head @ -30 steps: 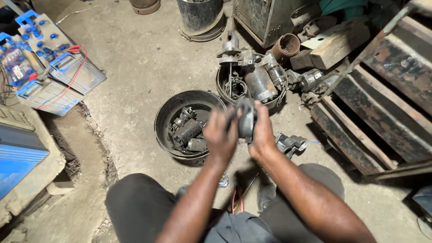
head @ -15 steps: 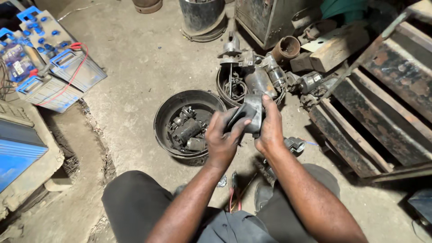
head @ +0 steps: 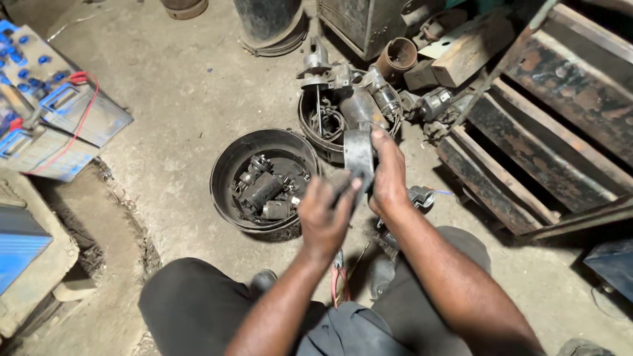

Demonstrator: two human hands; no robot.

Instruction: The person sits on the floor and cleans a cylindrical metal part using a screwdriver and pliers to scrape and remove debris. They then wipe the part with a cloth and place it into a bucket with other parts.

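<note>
Left of the hands, a round black tub of small motor parts sits on the concrete floor. Just right of it, the left hand wraps its fingers around the lower end of a dark curved metal part. This part stands upright, long axis pointing away from the person. Farther right, the right hand clamps its upper edge, thumb on top, and sits higher and farther forward.
</note>
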